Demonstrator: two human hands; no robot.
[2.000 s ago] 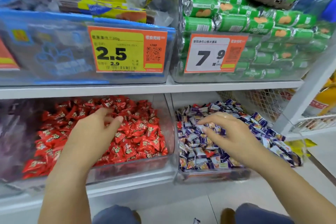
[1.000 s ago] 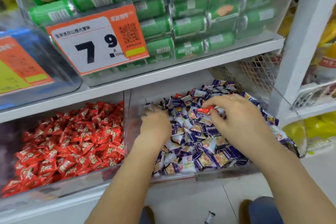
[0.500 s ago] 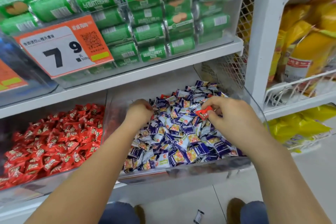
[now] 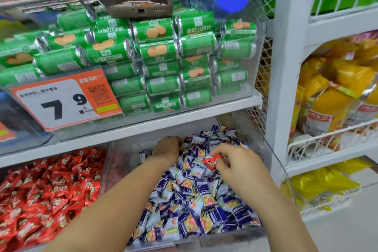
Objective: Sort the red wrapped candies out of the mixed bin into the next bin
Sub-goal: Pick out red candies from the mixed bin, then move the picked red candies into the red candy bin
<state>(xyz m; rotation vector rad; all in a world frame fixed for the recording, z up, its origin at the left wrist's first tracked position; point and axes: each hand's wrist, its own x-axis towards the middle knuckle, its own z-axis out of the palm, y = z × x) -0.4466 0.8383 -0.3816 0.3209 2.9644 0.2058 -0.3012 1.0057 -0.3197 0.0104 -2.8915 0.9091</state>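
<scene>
A clear mixed bin [image 4: 216,241] on the lower shelf holds a heap of blue-and-white wrapped candies [image 4: 196,196]. My right hand [image 4: 239,168] hovers over the heap and pinches a red wrapped candy [image 4: 212,162] between thumb and fingers. My left hand [image 4: 168,148] reaches to the back left of the same bin, fingers curled down into the candies; I cannot see whether it holds anything. To the left, the neighbouring clear bin [image 4: 104,172] is full of red wrapped candies [image 4: 45,192].
A shelf [image 4: 143,127] right above the bins carries a clear bin of green biscuit rolls [image 4: 159,55] with a 7.9 price tag [image 4: 61,100]. A white upright post [image 4: 286,67] and a wire rack of yellow bags [image 4: 337,96] stand to the right.
My left hand left the red bin and went into the back of the mixed bin. My right hand picked a red candy out of the heap and holds it. The view tilted up.
</scene>
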